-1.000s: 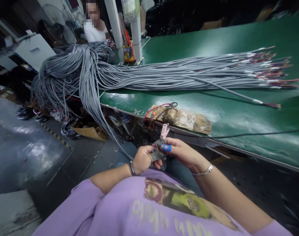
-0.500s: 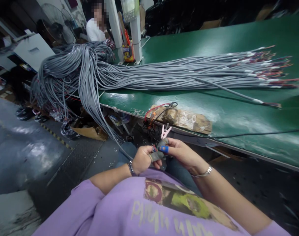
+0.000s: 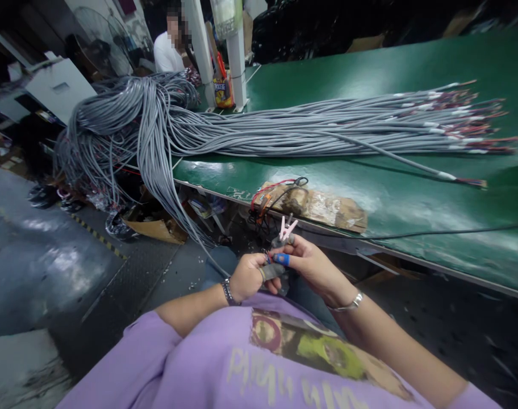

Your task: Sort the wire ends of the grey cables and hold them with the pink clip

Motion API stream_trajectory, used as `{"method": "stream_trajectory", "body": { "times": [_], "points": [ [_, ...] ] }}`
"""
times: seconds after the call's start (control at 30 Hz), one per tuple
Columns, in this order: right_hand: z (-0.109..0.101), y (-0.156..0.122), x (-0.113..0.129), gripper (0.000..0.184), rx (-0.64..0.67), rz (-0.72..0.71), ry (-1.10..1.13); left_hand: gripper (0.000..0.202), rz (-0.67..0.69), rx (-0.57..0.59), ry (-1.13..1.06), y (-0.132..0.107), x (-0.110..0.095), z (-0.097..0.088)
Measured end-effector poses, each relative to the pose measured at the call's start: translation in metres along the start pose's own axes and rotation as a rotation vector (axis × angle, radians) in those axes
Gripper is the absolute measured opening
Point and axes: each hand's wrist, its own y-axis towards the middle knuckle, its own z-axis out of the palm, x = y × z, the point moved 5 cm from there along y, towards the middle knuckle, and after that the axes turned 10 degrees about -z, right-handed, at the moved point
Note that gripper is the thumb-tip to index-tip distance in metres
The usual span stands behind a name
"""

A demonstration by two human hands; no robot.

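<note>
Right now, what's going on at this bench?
A seated person in a purple shirt holds both hands together just off the edge of the green table. The left hand pinches a cable end with coloured wires; the right hand grips a small pink tool over it. A big bundle of grey cables lies across the table and spills off its left end. Another person sits far behind.

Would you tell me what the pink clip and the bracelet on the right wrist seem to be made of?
The pink clip looks like matte plastic, judging by its flat, even colour. The bracelet looks like polished metal: silvery with bright glints.
</note>
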Motion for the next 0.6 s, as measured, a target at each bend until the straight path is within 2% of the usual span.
{"method": "stream_trajectory", "body": {
  "times": [0.23,0.6],
  "points": [
    [-0.0016,0.0001,-0.0009,0.050,-0.044,0.038,0.006,0.063,0.019,-0.031,0.021,0.0002,0.0009,-0.0024],
    [-0.0098,0.0002,-0.0039,0.047,-0.166,-0.040,-0.004,0.064,0.104,-0.110,-0.045,0.0065,0.0064,-0.0075]
  ]
}}
